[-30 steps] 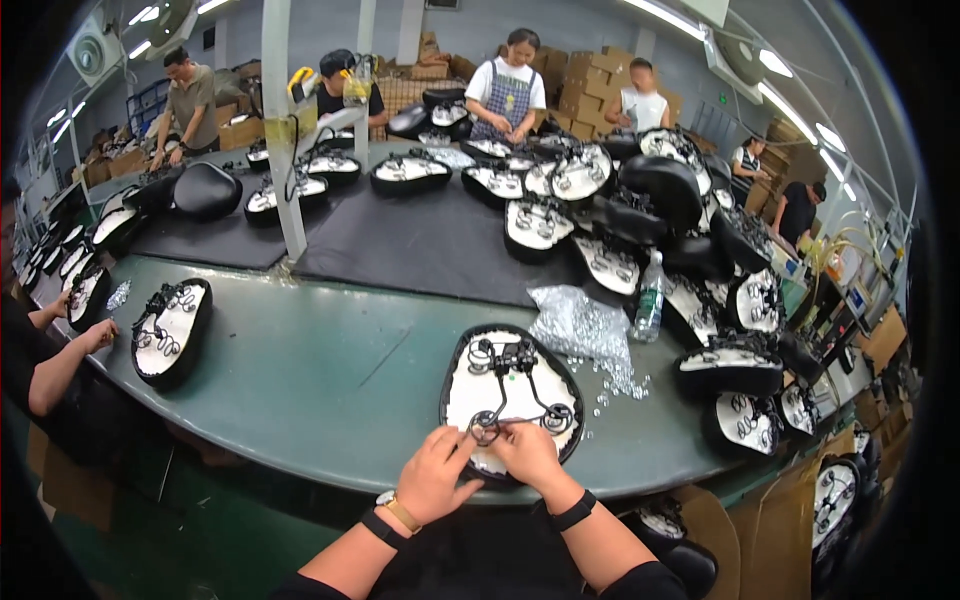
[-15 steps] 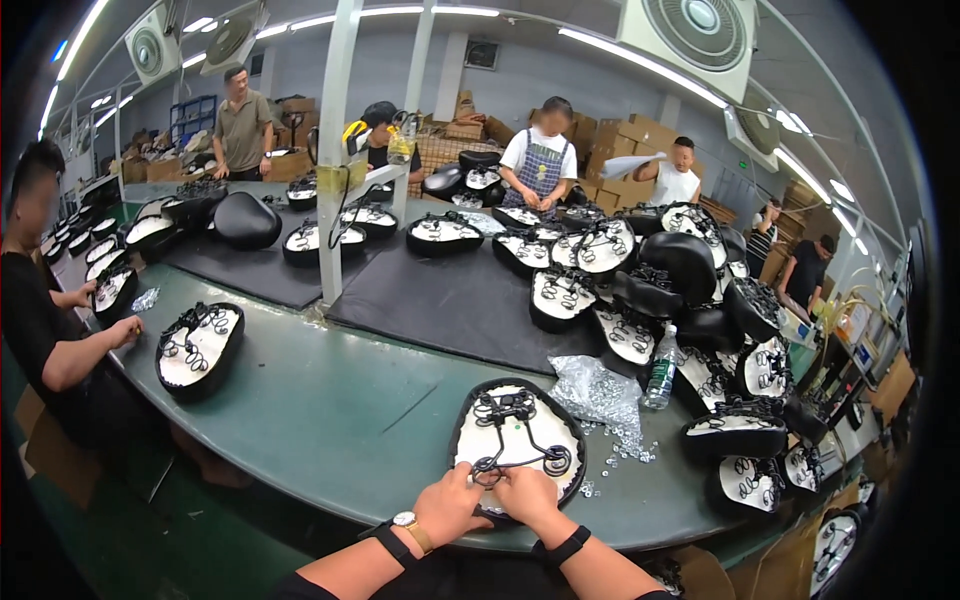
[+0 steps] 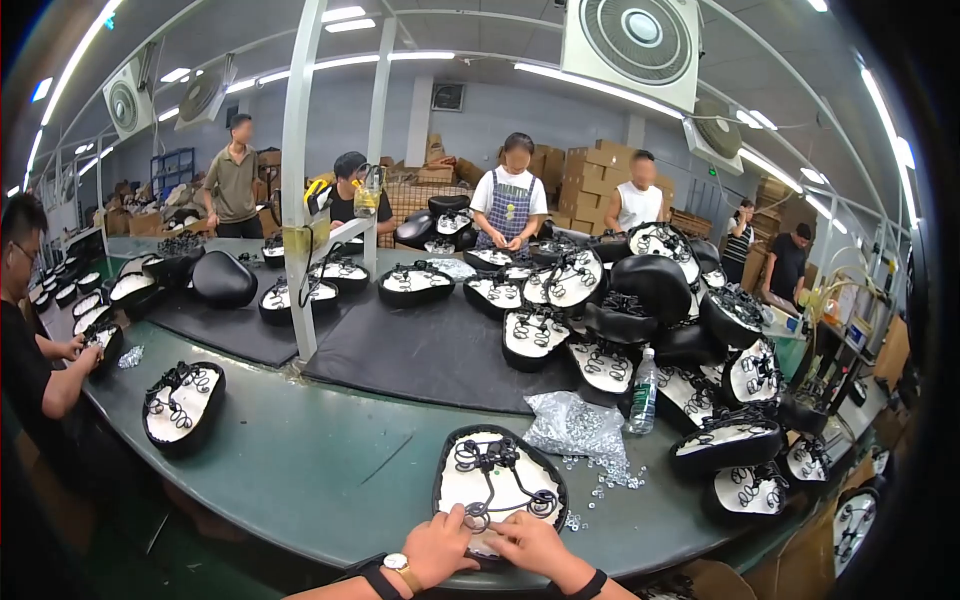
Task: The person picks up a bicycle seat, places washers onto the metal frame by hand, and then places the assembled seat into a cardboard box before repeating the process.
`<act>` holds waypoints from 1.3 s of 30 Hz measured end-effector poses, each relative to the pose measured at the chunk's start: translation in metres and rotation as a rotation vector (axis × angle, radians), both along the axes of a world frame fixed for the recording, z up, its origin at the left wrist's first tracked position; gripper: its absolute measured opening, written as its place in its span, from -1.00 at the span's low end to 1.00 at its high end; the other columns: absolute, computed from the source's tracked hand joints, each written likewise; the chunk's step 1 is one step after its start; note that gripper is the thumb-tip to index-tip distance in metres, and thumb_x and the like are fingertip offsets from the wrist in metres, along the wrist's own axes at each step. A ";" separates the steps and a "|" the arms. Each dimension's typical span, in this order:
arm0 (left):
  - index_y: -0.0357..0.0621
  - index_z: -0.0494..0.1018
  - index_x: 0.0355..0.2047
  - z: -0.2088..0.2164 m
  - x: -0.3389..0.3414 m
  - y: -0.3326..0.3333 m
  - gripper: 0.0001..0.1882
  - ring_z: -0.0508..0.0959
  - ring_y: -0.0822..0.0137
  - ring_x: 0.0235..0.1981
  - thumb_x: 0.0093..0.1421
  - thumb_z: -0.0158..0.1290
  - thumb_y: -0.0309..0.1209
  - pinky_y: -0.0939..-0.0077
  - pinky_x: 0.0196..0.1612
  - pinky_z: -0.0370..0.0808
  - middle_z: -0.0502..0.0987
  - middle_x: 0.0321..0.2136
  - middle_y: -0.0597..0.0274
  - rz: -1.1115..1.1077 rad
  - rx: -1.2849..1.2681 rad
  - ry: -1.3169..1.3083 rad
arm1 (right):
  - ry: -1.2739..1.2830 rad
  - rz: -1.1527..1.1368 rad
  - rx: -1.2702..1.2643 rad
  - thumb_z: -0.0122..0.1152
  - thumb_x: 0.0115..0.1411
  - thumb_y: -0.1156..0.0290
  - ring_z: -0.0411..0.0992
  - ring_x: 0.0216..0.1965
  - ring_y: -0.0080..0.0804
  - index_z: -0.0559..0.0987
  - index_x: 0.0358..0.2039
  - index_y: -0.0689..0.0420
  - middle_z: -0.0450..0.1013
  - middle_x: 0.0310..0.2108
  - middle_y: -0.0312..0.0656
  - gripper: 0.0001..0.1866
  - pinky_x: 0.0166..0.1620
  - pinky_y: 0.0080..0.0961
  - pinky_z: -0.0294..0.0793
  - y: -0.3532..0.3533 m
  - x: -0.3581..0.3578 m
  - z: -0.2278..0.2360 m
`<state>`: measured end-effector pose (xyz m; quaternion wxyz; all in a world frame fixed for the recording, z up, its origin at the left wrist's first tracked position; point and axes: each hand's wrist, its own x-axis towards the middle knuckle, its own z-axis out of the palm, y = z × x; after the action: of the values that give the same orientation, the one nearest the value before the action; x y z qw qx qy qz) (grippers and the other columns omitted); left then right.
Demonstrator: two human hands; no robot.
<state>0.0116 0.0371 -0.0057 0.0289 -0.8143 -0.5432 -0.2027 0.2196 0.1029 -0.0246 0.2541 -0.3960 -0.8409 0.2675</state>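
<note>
An upside-down bicycle saddle (image 3: 515, 488) lies before me at the table's near edge, its white base up and black rails with coil springs on top. My left hand (image 3: 438, 552) is closed about its near left rim, fingers beside the left coil spring (image 3: 477, 516). On the other side of that spring, my right hand (image 3: 538, 546) has thumb and fingers bent together low over the base. Whatever is between those fingertips is too small to make out. Loose metal nuts (image 3: 605, 480) lie to the right of the saddle, by a clear plastic bag (image 3: 570, 425) full of them.
A water bottle (image 3: 643, 392) stands behind the nuts. Piled saddles (image 3: 650, 290) cover the table's right side. Another saddle (image 3: 183, 408) lies at left, near a co-worker (image 3: 35, 330). A metal post (image 3: 300, 200) rises from the green table (image 3: 300, 430); more people work across it.
The view has tilted up, so the saddle and my hands sit lower in it. My right hand has drawn slightly away from the left. A person at the back no longer holds up a white sheet.
</note>
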 end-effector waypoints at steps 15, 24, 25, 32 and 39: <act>-0.15 0.57 -0.30 0.002 0.012 -0.004 -0.46 0.59 0.13 -0.23 -0.29 0.44 -0.16 0.31 -0.18 0.57 0.48 -0.02 -0.02 0.074 0.179 0.146 | -0.212 0.048 0.429 0.35 0.12 -0.07 0.55 -0.33 -0.21 0.71 -0.34 0.02 0.48 -0.43 -0.20 -0.61 -0.37 -0.27 0.59 -0.008 -0.018 0.006; -0.12 0.52 -0.02 -0.007 0.027 -0.005 -0.27 0.58 0.10 -0.12 -0.25 0.43 -0.16 0.21 -0.04 0.55 0.45 0.05 -0.06 0.198 0.211 0.198 | -0.197 0.139 0.482 0.36 0.08 0.05 0.50 -0.35 -0.22 0.69 -0.35 0.12 0.51 -0.42 -0.21 -0.63 -0.31 -0.31 0.54 -0.002 -0.018 0.003; -0.11 0.48 0.06 -0.010 0.031 -0.006 -0.20 0.56 0.10 -0.07 -0.26 0.43 -0.15 0.21 -0.02 0.54 0.44 0.06 -0.06 0.236 0.223 0.217 | -0.175 0.145 0.494 0.36 0.08 0.06 0.50 -0.35 -0.22 0.68 -0.36 0.11 0.50 -0.42 -0.23 -0.65 -0.32 -0.31 0.54 -0.001 -0.017 0.001; -0.21 0.42 0.12 -0.039 0.041 -0.001 -0.17 0.40 0.04 0.09 -0.19 0.38 -0.14 0.17 0.12 0.38 0.43 0.07 -0.03 0.312 0.165 0.112 | 0.001 0.044 0.461 0.36 0.05 0.11 0.51 -0.40 -0.18 0.63 -0.38 0.09 0.47 -0.46 -0.22 -0.69 -0.33 -0.28 0.54 -0.009 -0.016 -0.009; -0.22 0.43 0.08 -0.027 0.042 -0.006 -0.23 0.49 0.10 0.01 -0.14 0.37 -0.16 0.16 0.05 0.46 0.43 0.06 -0.02 0.301 0.202 0.068 | -0.185 0.072 0.457 0.32 0.10 0.11 0.53 -0.42 -0.13 0.61 -0.31 0.11 0.46 -0.46 -0.16 -0.68 -0.33 -0.23 0.54 -0.010 -0.020 -0.002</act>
<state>0.0534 0.0307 -0.0330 0.1592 -0.7230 -0.6345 -0.2219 0.1993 0.0932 -0.0261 0.2493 -0.3209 -0.9127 0.0421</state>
